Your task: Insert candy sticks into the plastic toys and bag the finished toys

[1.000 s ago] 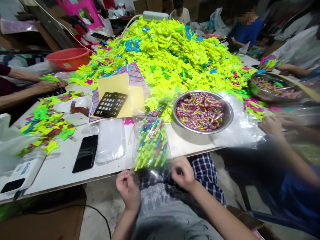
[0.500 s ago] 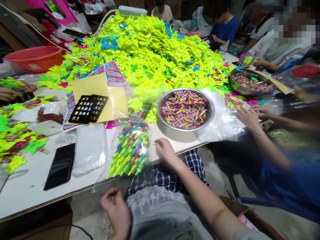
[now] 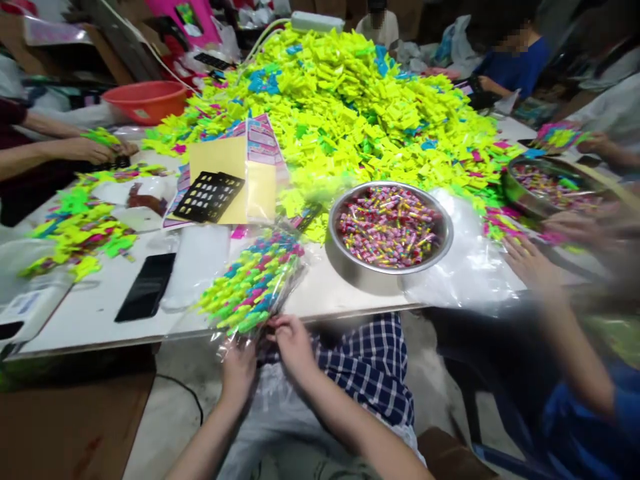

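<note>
A clear plastic bag (image 3: 257, 283) lies at the table's front edge, filled with rows of small yellow, green, blue and pink plastic pieces. Its loose near end hangs over the edge. My left hand (image 3: 239, 367) is closed on that loose film, its fingertips partly hidden by the plastic. My right hand (image 3: 296, 345) pinches the bag's near right corner with thumb and fingers. Right of the bag stands a steel bowl (image 3: 345, 257) full of small pink and yellow wrapped tubes. Left of it are a stack of clear bags (image 3: 197, 267) and a black phone (image 3: 146, 287).
A large heap of yellow-green plastic pieces (image 3: 345, 113) covers the table's middle. A black slotted tray (image 3: 210, 197) rests on yellow card (image 3: 215, 157). Behind stands a red basin (image 3: 145, 103). A co-worker's blurred hands (image 3: 535, 267) are at the right; another's (image 3: 100, 150) work at the left.
Both my hands have come together at the bag's near end and taken hold of it. The bag has turned slightly. My view has swung to the left.
</note>
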The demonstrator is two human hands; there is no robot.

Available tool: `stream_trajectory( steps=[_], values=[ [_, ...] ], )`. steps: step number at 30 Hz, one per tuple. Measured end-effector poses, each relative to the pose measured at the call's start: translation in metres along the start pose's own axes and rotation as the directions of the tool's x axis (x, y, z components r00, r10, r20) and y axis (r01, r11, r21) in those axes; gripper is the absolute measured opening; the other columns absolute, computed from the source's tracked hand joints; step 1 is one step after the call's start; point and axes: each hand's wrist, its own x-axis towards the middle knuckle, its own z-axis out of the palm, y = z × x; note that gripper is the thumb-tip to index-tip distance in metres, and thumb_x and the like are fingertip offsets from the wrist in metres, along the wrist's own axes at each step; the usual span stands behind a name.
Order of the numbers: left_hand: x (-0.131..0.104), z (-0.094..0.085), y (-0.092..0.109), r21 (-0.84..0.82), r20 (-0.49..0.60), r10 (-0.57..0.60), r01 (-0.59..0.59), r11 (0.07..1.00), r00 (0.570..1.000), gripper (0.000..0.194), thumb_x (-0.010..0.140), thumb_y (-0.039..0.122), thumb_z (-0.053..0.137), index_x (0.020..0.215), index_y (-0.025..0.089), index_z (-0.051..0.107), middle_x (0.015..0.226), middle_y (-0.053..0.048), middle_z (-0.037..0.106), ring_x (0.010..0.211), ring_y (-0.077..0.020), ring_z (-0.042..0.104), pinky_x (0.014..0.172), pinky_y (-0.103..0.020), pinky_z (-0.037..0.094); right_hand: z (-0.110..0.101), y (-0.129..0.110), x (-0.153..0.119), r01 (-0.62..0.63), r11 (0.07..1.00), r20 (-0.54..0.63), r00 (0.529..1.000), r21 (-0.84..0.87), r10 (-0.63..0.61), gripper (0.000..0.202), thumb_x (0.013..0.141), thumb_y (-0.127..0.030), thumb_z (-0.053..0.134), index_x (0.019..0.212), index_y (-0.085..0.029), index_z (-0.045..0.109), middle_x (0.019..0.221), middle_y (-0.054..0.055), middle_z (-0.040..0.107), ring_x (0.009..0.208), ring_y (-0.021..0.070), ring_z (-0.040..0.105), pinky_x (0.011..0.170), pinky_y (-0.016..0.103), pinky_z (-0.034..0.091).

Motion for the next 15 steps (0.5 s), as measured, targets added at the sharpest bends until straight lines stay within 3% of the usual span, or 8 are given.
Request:
stream_trajectory(
  steps=[2,4,9,12,15],
  values=[
    [0.003,-0.007,-0.001,-0.010,-0.011,-0.033,0.033,0.999,0.999,0.030,0.068,0.031,0.052,0.094,0.018,0.055,0.090,-0.006,0.060,0.082,-0.0198,0.056,0.079,-0.035,0.044,0.010,0.003,-0.001,0.025,0.999,0.080,0.997,-0.028,-0.022,0.008,0.070,-0.019,0.047,0.077,-0.021,0.048,0.098,0.003,0.060,0.090,0.0147,0.060,0.072,0.027,0.052],
    [0.003,-0.011,-0.002,-0.016,-0.094,-0.052,0.051,0.999,0.994,0.027,0.068,0.030,0.053,0.092,0.018,0.056,0.087,-0.004,0.060,0.079,-0.0189,0.057,0.077,-0.035,0.045,0.017,0.002,0.002,0.036,0.995,0.130,0.991,-0.095,-0.023,0.009,0.068,-0.018,0.046,0.077,-0.020,0.048,0.099,0.003,0.060,0.092,0.0148,0.060,0.074,0.027,0.052],
    [-0.003,-0.007,0.003,-0.030,-0.170,-0.001,-0.004,1.000,0.985,0.029,0.067,0.033,0.059,0.091,0.017,0.058,0.090,-0.006,0.061,0.085,-0.0202,0.057,0.081,-0.036,0.045,0.003,-0.007,0.016,0.078,0.944,0.131,0.991,-0.321,-0.037,0.013,0.075,-0.018,0.039,0.080,-0.018,0.051,0.077,0.002,0.062,0.075,0.0153,0.063,0.062,0.026,0.052],
    [-0.005,-0.001,0.007,-0.057,-0.185,0.014,-0.025,0.998,0.983,0.031,0.068,0.036,0.059,0.092,0.015,0.057,0.090,-0.007,0.062,0.083,-0.0192,0.058,0.080,-0.035,0.046,-0.011,-0.020,0.026,0.153,0.841,0.101,0.988,-0.520,-0.117,0.016,0.075,-0.016,0.042,0.086,-0.017,0.055,0.081,0.004,0.061,0.079,0.0167,0.060,0.070,0.029,0.049],
    [-0.006,0.003,0.006,-0.055,-0.202,0.008,-0.019,0.998,0.979,0.032,0.068,0.039,0.060,0.089,0.015,0.058,0.087,-0.007,0.062,0.082,-0.0189,0.059,0.079,-0.034,0.046,-0.014,-0.033,0.034,0.234,0.692,0.148,0.972,-0.683,-0.183,0.018,0.076,-0.017,0.048,0.090,-0.019,0.059,0.095,0.006,0.060,0.094,0.0191,0.055,0.083,0.031,0.042]
  ],
)
